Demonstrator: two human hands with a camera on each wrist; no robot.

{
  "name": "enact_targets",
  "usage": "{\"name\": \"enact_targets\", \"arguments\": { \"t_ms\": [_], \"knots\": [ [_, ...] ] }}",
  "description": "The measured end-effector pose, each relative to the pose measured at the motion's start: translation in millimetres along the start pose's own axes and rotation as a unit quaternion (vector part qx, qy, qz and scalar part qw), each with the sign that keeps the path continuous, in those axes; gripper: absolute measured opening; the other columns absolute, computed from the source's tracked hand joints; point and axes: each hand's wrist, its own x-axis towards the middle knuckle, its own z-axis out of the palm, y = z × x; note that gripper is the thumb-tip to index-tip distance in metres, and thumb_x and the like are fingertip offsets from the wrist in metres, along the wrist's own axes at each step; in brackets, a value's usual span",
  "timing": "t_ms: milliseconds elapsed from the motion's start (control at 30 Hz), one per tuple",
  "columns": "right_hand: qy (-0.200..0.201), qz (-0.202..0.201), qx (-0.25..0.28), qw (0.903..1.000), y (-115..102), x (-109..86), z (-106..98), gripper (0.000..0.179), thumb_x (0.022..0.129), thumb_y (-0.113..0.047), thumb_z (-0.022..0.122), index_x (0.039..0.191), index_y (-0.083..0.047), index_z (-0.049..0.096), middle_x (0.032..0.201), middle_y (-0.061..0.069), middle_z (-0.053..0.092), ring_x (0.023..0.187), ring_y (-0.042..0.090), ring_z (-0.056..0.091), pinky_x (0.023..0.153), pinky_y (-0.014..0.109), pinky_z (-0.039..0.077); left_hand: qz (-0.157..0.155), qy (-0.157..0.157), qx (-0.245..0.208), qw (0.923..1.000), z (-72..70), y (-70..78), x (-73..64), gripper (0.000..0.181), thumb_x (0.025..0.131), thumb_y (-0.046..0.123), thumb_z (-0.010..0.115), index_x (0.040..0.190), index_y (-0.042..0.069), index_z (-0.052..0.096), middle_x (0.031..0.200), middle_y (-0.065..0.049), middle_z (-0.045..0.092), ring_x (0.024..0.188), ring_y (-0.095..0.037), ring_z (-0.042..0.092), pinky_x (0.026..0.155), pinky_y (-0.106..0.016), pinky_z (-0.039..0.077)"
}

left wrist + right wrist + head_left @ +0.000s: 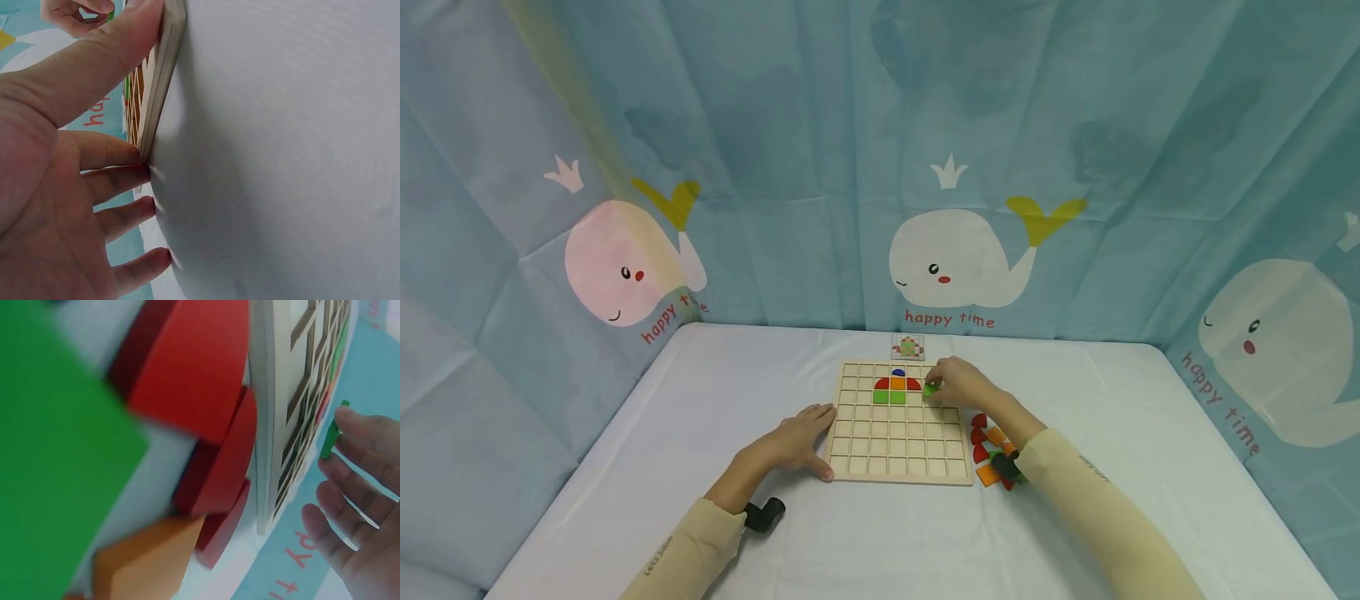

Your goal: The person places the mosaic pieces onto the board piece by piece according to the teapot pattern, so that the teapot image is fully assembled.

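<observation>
Now, nearest of all, two cream sleeves [700, 542] are reaching over the white cloth [865, 542], and a black wrist camera [765, 515] is sitting by the left wrist. The left hand [797, 439] is resting at the left side of the wooden grid board [878, 447]; its fingers are spreading apart, with the thumb and a fingertip touching the board's edge. Just off the board's right side, loose red quarter-round pieces [979, 437] and orange squares [987, 475] are lying in a little heap, with some green ones peeking out.

Farther up the board, two green squares [881, 397] are sitting side by side. The right hand [962, 385] is holding a green piece [931, 389] to the right of them, and one bare box is showing in between. Its thumb and first finger are pinching the piece, while the other fingers are standing apart. So the piece is poking out to the left of the hand. In the right wrist view it is showing its thin edge, long and leaning; I cannot tell if it is touching the board. The left hand is resting well apart from it.

Past the board, a small pattern card [907, 347] is lying flat, and a blue curtain [790, 125] with whales [951, 258] is hanging behind
</observation>
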Motion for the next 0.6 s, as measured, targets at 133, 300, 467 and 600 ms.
{"name": "enact_targets", "arguments": {
  "t_ms": [133, 300, 467, 600],
  "knots": [
    [0.003, -0.009, -0.008, 0.9999, -3.7, 4.9, 4.7, 0.024, 0.082, -0.016, 0.076, 0.104, -0.007, 0.075, 0.097, 0.005, 0.068, 0.090, 0.019, 0.060, 0.086, 0.037, 0.054, -0.003, 0.000, -0.002, 1.0000, 0.0, 1.1, -0.1, 0.110, 0.065, 0.034, 0.088, 0.151, -0.002, 0.030, 0.159, -0.019, 0.028, 0.149, -0.040, 0.020, 0.117, -0.062, 0.022],
    [0.002, -0.028, -0.021, 0.9994, -8.0, 10.5, 9.2, 0.022, 0.082, -0.016, 0.075, 0.103, -0.007, 0.075, 0.098, 0.005, 0.069, 0.091, 0.019, 0.060, 0.087, 0.037, 0.054, -0.003, 0.001, -0.003, 1.0000, 0.2, 1.7, -0.7, 0.109, 0.065, 0.033, 0.088, 0.151, -0.002, 0.030, 0.159, -0.019, 0.028, 0.149, -0.040, 0.020, 0.116, -0.063, 0.022],
    [-0.008, -0.036, -0.027, 0.9989, -11.3, 15.6, 12.5, 0.021, 0.083, -0.016, 0.076, 0.102, -0.007, 0.075, 0.098, 0.005, 0.068, 0.091, 0.019, 0.059, 0.087, 0.037, 0.053, -0.002, 0.000, 0.000, 1.0000, -0.1, 2.2, -1.0, 0.108, 0.066, 0.034, 0.088, 0.151, -0.001, 0.030, 0.159, -0.019, 0.027, 0.149, -0.040, 0.020, 0.116, -0.063, 0.022],
    [-0.009, -0.041, -0.033, 0.9986, -13.5, 18.3, 14.9, 0.020, 0.083, -0.016, 0.076, 0.101, -0.007, 0.075, 0.097, 0.005, 0.068, 0.089, 0.018, 0.059, 0.086, 0.036, 0.053, -0.002, -0.003, 0.004, 1.0000, -0.7, 2.4, -0.8, 0.108, 0.067, 0.034, 0.087, 0.151, -0.001, 0.030, 0.160, -0.018, 0.027, 0.149, -0.040, 0.020, 0.116, -0.063, 0.023]
  ]
}}
